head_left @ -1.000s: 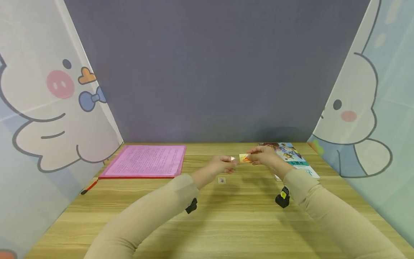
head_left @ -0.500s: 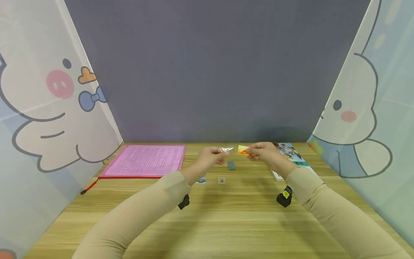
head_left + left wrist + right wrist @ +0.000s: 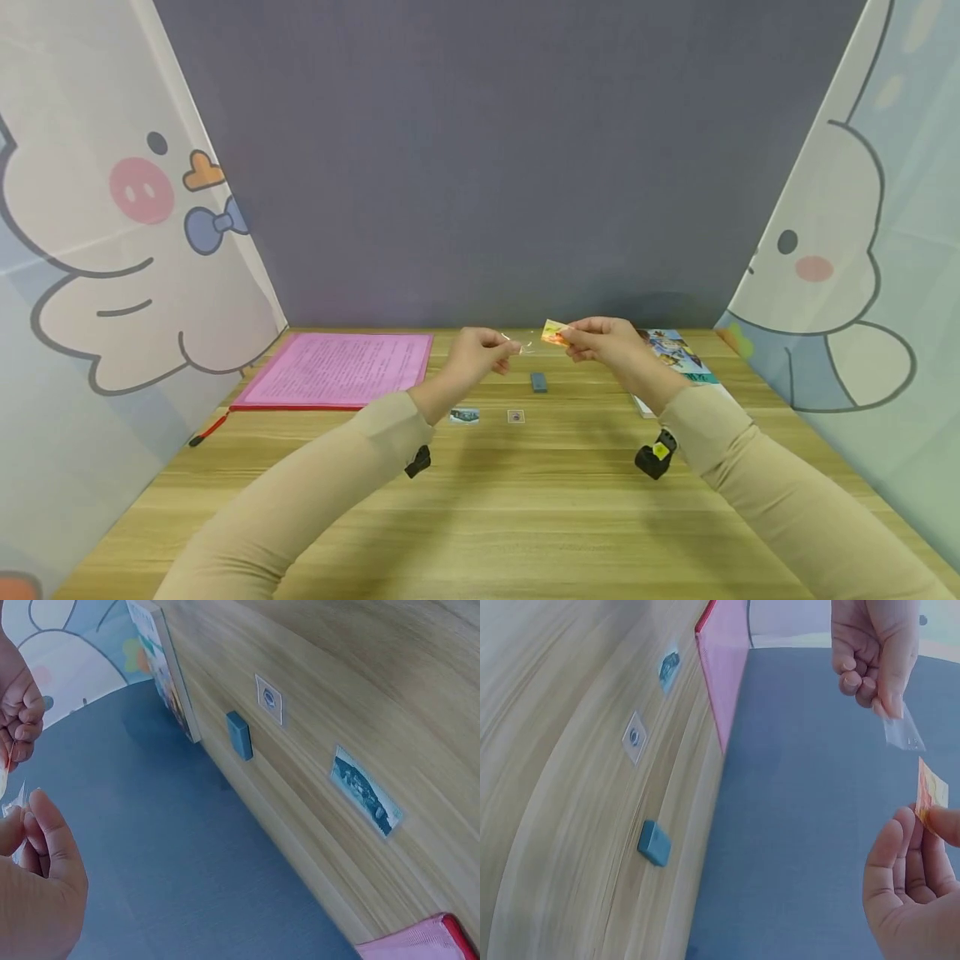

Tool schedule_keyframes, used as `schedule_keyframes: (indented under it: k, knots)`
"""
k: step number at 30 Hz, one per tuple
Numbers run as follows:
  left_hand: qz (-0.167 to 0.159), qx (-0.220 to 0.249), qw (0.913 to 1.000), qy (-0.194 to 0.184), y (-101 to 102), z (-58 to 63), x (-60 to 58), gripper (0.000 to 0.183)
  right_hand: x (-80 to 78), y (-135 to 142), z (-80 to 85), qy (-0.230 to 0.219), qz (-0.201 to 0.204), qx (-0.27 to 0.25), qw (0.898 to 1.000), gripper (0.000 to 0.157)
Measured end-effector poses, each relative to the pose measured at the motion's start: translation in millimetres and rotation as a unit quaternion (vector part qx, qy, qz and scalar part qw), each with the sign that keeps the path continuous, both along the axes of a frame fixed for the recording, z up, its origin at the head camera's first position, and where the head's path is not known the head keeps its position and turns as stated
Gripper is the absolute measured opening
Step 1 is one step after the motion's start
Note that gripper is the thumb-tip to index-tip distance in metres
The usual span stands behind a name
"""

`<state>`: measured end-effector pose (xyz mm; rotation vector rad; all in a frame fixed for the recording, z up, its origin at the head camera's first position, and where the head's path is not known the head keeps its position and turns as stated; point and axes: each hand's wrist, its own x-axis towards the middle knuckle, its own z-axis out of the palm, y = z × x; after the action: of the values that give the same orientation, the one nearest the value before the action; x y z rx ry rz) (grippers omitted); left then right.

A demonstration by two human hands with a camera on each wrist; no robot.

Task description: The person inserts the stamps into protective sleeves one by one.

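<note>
Above the back of the table, my left hand (image 3: 474, 357) pinches a small clear plastic sleeve (image 3: 903, 735) between thumb and fingertips. Facing it, my right hand (image 3: 611, 343) pinches a small yellow-and-orange stamp (image 3: 553, 333) by one edge, its free end pointing toward the sleeve. In the right wrist view a narrow gap separates the stamp and the sleeve. Below the hands a small blue-grey block (image 3: 538, 382) lies on the table. Nearer the front lie a small square stamp with a round motif (image 3: 516, 417) and a wider blue landscape stamp (image 3: 464, 415).
At the back left a pink printed sheet (image 3: 337, 367) lies in a folder with a red edge and a red zip pull (image 3: 213, 429). A colourful book (image 3: 678, 354) lies at the back right, partly behind my right arm. A grey panel (image 3: 495, 167) stands behind the wooden table (image 3: 480, 517).
Both hands have risen slightly. My left hand has drawn left with the sleeve, uncovering the block and the blue landscape stamp. My right hand has tilted the yellow-and-orange stamp up.
</note>
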<state>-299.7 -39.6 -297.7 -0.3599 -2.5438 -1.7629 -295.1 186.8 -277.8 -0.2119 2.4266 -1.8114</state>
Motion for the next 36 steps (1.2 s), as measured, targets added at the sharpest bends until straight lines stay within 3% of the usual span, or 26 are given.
schedule_keyframes:
  k: [9, 21, 36]
  knots:
    - [0.020, -0.017, 0.9996, 0.008, -4, 3.4, -0.8, 0.021, 5.9, -11, 0.8, 0.007, -0.006, -0.020, 1.000, 0.034]
    - [0.018, -0.017, 0.9997, 0.002, -6, 4.8, 0.7, 0.026, 7.2, -20, 2.0, 0.027, -0.035, -0.013, 0.999, 0.034]
    - [0.033, 0.002, 0.9994, 0.002, -6, 6.1, 1.3, 0.024, 7.9, -22, -2.8, 0.003, -0.025, -0.018, 1.000, 0.036]
